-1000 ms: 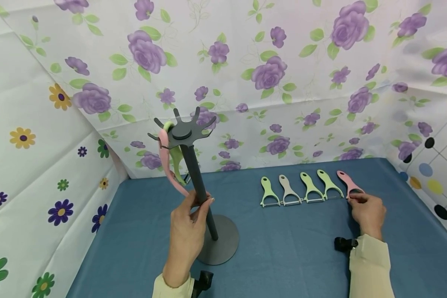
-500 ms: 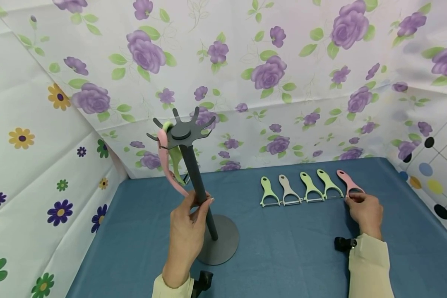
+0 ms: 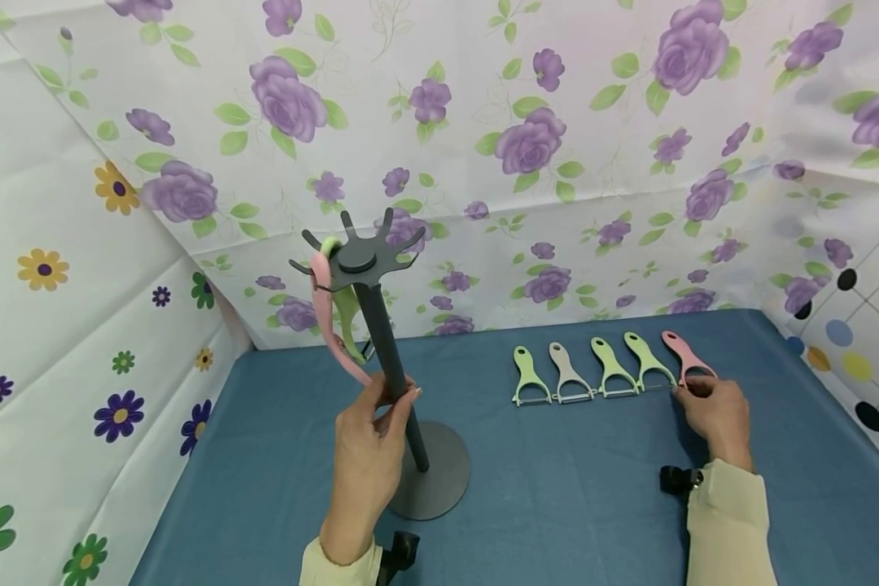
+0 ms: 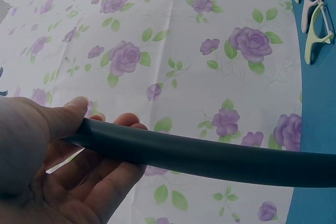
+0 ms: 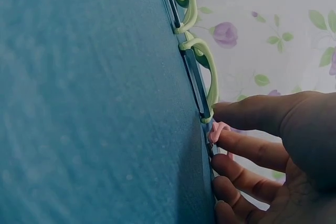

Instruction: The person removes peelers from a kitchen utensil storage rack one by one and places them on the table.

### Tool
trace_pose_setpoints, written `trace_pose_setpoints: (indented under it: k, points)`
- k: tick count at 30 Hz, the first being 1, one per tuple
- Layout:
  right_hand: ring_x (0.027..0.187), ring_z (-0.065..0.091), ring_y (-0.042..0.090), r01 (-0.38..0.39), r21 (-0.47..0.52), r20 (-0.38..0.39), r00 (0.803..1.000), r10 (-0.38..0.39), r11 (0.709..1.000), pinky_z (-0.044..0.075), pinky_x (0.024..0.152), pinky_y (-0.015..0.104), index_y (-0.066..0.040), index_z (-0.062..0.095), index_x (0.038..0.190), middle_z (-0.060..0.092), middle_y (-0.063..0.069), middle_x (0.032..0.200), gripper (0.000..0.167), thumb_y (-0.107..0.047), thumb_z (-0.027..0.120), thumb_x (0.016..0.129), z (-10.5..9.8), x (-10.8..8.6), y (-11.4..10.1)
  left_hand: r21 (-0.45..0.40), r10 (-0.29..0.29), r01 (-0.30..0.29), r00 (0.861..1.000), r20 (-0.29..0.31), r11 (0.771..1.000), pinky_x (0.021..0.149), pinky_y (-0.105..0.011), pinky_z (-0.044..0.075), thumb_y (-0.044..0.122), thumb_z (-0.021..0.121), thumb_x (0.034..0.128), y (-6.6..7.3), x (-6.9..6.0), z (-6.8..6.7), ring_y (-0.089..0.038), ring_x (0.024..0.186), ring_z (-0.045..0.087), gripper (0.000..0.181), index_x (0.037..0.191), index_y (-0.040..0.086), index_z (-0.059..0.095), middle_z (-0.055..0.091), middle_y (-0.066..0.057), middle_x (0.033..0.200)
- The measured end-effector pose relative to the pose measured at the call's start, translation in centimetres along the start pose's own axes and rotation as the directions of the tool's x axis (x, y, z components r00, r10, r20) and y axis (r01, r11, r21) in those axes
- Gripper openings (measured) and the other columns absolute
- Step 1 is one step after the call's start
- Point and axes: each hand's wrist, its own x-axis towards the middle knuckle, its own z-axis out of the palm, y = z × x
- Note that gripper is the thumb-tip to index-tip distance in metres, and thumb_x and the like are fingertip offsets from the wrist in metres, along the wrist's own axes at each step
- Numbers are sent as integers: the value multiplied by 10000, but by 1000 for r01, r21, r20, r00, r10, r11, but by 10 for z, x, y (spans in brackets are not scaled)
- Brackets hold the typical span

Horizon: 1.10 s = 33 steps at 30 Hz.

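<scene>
My left hand [image 3: 369, 456] pinches the pole of a dark grey utensil stand [image 3: 382, 342] between thumb and fingers. In the left wrist view that pole [image 4: 210, 156] crosses the fingers. From the stand's hooks hang a pink peeler [image 3: 324, 309] and a green peeler [image 3: 347, 317]. On the table, my right hand [image 3: 718, 415] touches the blade end of another pink peeler [image 3: 681, 350], which lies flat. The right wrist view shows the index finger against the pink end [image 5: 218, 131], with the thumb a little apart above it, near a green peeler [image 5: 212, 77].
Left of the pink peeler lie a green peeler [image 3: 646, 358], another green one [image 3: 611, 366], a pale grey peeler [image 3: 567, 370] and a further green peeler [image 3: 527, 374]. Blue cloth [image 3: 557, 505] covers the table. Flowered sheeting [image 3: 469, 163] rises behind.
My right hand has slid slightly left along the blade end of the pink peeler, which stays on the table. The left hand and the stand have kept their place.
</scene>
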Motion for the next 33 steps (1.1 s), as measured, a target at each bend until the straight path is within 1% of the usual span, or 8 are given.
trace_pose_setpoints:
  k: [2,7,10,15,19,22,29,33]
  points:
    - [1099,567,488,15,-6,-2,1000,-15,1000,503,902,621,96,623,1312,609,337,1264,432,-198,631,995,0,0,1,-2,0,0,1000,0,1000,873,-301,638,237,648,1020,0,0,0,-175,957,744,115,1085,150,686,742,-40,986]
    - [1110,561,493,26,0,-6,1000,-26,1000,498,918,632,100,615,1319,607,345,1273,437,-193,630,996,1,0,2,7,-3,3,1000,-2,1000,872,-297,638,231,652,1017,0,0,1,-161,953,742,110,1084,151,689,743,-40,987]
    - [1133,559,498,17,6,-9,1000,-17,1000,493,940,637,99,617,1319,607,345,1286,431,-185,632,995,2,0,2,9,-5,5,1000,-1,1000,869,-291,637,232,651,1018,1,0,1,-143,947,739,109,1084,155,689,745,-36,989]
    - [1164,554,504,3,14,-11,1000,-3,1000,478,971,644,93,622,1317,604,344,1305,425,-186,628,996,1,1,2,7,-7,7,1000,1,1000,865,-285,637,226,653,1017,1,0,0,-151,949,739,106,1086,154,689,742,-35,988]
    - [1176,547,506,-7,27,-3,1000,7,1000,474,979,647,87,615,1330,593,344,1322,437,-199,619,1000,0,2,2,0,-7,7,1000,1,1000,873,-291,636,225,653,1016,0,1,0,-202,969,746,115,1092,146,687,743,-65,995]
    - [1179,547,503,-13,35,-1,1000,13,999,473,980,643,84,609,1339,589,343,1324,444,-203,614,1001,0,2,2,-2,-10,10,1000,1,1000,873,-295,637,231,652,1017,0,1,0,-212,972,747,122,1096,146,688,745,-89,1000]
    - [1182,550,497,-16,40,-6,1000,17,999,472,985,640,78,610,1343,593,338,1325,440,-203,609,1005,1,2,4,17,-14,14,1000,1,1000,849,-258,633,246,650,1018,1,1,0,-119,936,736,117,1089,161,690,746,-27,983]
    - [1156,564,488,-20,47,-8,1000,20,999,490,945,625,73,611,1342,597,333,1319,443,-222,597,1013,1,1,4,21,-7,7,1000,3,1000,843,-234,625,243,649,1019,1,0,0,-105,937,731,115,1086,158,689,747,-24,986]
